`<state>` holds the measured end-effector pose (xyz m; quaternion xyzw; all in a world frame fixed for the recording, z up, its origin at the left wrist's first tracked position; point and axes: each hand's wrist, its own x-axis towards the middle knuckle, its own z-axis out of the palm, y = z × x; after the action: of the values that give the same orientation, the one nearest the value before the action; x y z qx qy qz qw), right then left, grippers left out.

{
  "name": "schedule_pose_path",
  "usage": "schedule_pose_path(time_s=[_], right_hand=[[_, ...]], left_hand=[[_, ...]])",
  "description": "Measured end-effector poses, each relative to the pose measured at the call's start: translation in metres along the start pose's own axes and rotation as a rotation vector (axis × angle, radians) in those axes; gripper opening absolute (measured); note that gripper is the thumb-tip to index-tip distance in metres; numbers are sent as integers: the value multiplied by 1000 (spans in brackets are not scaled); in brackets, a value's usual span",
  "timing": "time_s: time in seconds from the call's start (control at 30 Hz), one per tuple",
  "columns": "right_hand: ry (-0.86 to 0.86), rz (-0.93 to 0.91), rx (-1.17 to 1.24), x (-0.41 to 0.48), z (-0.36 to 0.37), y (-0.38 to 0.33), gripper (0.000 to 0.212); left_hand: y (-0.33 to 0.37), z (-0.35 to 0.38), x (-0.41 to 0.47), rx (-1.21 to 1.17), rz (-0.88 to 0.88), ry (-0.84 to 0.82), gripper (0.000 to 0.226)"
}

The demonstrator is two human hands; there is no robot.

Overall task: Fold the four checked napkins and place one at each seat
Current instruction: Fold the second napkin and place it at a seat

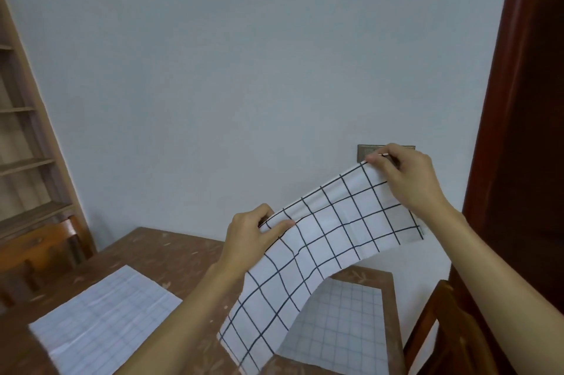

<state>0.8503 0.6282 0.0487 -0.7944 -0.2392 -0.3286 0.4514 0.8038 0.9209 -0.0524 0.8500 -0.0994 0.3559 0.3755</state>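
The task seems to be in an early or middle stage. One checked napkin (pixel 320 237) is in the air above the table (pixel 183 255), held by both hands, and its folding is not finished. A second napkin (pixel 103 322) lies flat on the near left part of the table, close to the left chair (pixel 39 246). A third napkin (pixel 348 322) lies flat on the right part, under the hanging cloth and beside the right chair (pixel 451 329). Whether these two are already folded I cannot tell; the left one shows crease lines. A fourth napkin is not in view.

The left hand (pixel 253 237) pinches the upper edge of the held napkin between thumb and curled fingers. The right hand (pixel 406 179) is higher and farther, and its fingers pinch the top corner. The cloth is white with thin dark lines that make squares. It is stretched between the hands and then falls in a soft curve toward the near side. It looks thin and limp, so I judge it will fold easily but also slide.
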Motion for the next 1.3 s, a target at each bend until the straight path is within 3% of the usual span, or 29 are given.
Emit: schedule_pose_path(time_s=[0.3, 0.47, 0.67, 0.83, 0.97, 1.03, 1.13, 1.27, 1.3], right_hand=[[107, 95, 61, -3, -8, 27, 12], [162, 121, 201, 1, -7, 21, 13], [231, 151, 222, 6, -14, 22, 14], [264, 172, 196, 1, -22, 24, 13], [282, 168, 160, -2, -33, 26, 19], [278, 167, 161, -3, -39, 29, 16], [270, 162, 139, -8, -51, 36, 13], [284, 171, 95, -17, -63, 50, 12], [282, 177, 81, -20, -64, 54, 12]], left_hand=[[-22, -6, -9, -185, -292, -166, 16], [-21, 4, -12, -369, -705, -274, 56], [-40, 37, -45, -649, -1123, -398, 88], [-35, 89, -75, -687, -1213, -509, 85], [-20, 145, -112, -868, -1334, -666, 75], [-14, 167, -128, -931, -1350, -623, 68], [-10, 183, -139, -937, -1271, -520, 75], [-3, 169, -122, -903, -1230, -266, 28], [-7, 161, -114, -895, -1239, -197, 34]])
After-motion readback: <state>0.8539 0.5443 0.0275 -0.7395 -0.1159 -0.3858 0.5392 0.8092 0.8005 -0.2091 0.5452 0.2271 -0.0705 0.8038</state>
